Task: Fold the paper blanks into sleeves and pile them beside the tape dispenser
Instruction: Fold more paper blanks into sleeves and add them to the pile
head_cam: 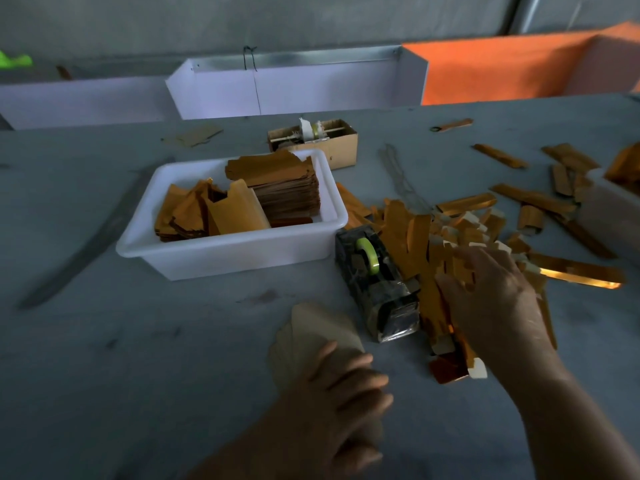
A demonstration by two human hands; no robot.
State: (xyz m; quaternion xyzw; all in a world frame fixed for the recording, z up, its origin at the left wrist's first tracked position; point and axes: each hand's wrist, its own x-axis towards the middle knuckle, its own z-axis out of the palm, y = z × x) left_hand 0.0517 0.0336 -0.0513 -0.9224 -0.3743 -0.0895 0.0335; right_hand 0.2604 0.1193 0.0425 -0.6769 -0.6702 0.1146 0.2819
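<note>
Gold sleeve pile: R hand pinches sleeves; L hand grips beige blank.

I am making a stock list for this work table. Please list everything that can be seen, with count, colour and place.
table: one, grey, underneath all
white tub: one, centre, holding flat gold blanks
tape dispenser: one, dark, green roll, right of tub
folded sleeves: many, gold, piled right of dispenser
cardboard box: one, brown, behind tub
pale blank: one, beige, near edge
left hand: grip on pale blank
right hand: on the sleeve pile
</note>
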